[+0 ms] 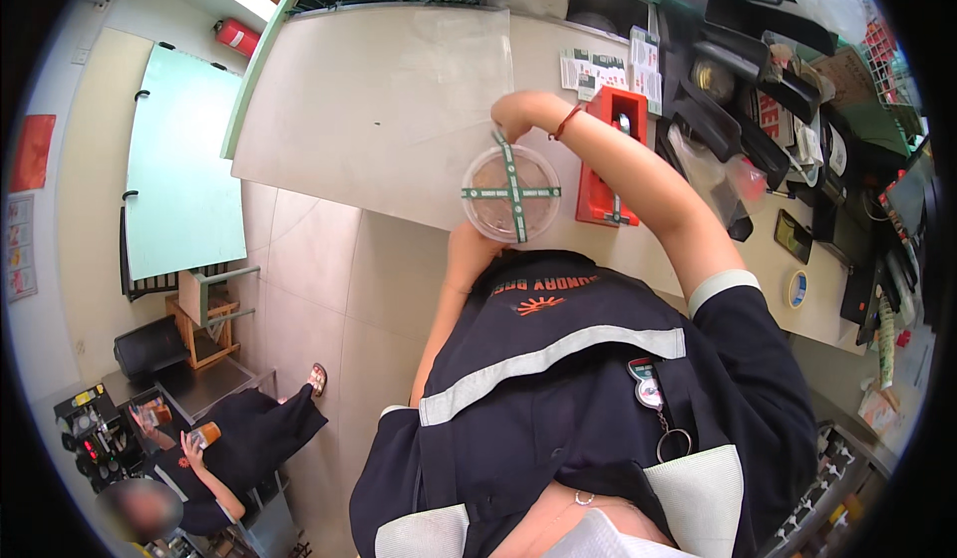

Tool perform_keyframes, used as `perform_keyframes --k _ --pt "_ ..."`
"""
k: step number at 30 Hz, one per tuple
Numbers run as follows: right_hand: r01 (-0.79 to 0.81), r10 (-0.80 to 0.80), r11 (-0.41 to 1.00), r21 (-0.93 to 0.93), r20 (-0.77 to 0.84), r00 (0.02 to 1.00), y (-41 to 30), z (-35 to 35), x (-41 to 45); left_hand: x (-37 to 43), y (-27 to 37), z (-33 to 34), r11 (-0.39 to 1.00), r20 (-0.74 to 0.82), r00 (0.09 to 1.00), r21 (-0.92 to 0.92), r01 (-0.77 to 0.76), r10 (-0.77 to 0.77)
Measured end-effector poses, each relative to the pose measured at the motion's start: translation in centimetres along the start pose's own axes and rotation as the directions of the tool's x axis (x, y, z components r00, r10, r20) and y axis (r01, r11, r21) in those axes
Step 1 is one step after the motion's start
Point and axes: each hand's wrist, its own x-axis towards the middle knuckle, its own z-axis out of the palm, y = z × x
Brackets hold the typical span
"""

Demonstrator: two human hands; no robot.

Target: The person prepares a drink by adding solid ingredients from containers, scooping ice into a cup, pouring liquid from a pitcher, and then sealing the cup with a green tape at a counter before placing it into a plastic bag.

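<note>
A round, clear-lidded tub (490, 210) with brownish contents stands upright near the counter's front edge. Two strips of green printed tape (514, 192) cross over its lid and run down at the rim. My left hand (475, 250) grips the near side of the tub, its fingers partly hidden below the lid. At the far side, my right hand (514, 115) bends down to the end of one strip; its fingertips are mostly hidden. Right of the tub, partly under my right forearm, is a red tape dispenser (591, 199) with green tape at its near end.
Printed cards (594, 71) lie behind the dispenser on the pale counter (336, 109). Black trays (736, 57) crowd the right side, with a phone (792, 235) and a tape roll (797, 289) nearer. At lower left, another person (232, 438) holds cups.
</note>
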Motion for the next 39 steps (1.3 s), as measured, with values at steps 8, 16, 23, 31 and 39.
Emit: perform_keyframes --k 8,16,23,31,39 --pt "-0.261 0.271 0.947 0.190 -0.907 0.323 -1.0 -2.4 4.1 7.6 -1.2 -7.4 0.959 -0.314 0.946 0.284 0.018 0.075" --pt "-0.037 -0.032 0.998 -0.055 -0.884 0.467 3.4 -3.4 8.3 16.4 0.7 -6.1 0.576 -0.348 0.683 0.807 -0.131 0.642" --pt "0.180 0.328 0.919 0.351 -0.933 0.149 8.4 -8.8 4.1 14.3 0.9 -6.4 0.698 -0.295 0.748 0.653 -0.296 0.594" --pt "0.245 0.563 0.826 0.507 -0.763 -0.317 14.5 -12.8 -3.8 6.4 1.5 -8.3 0.986 -0.104 0.994 -0.157 -0.061 0.045" --pt "-0.167 0.667 0.745 0.646 -0.722 0.182 17.5 -10.2 -0.9 4.8 4.4 -12.0 0.501 -0.058 0.998 -0.864 -0.044 -0.012"
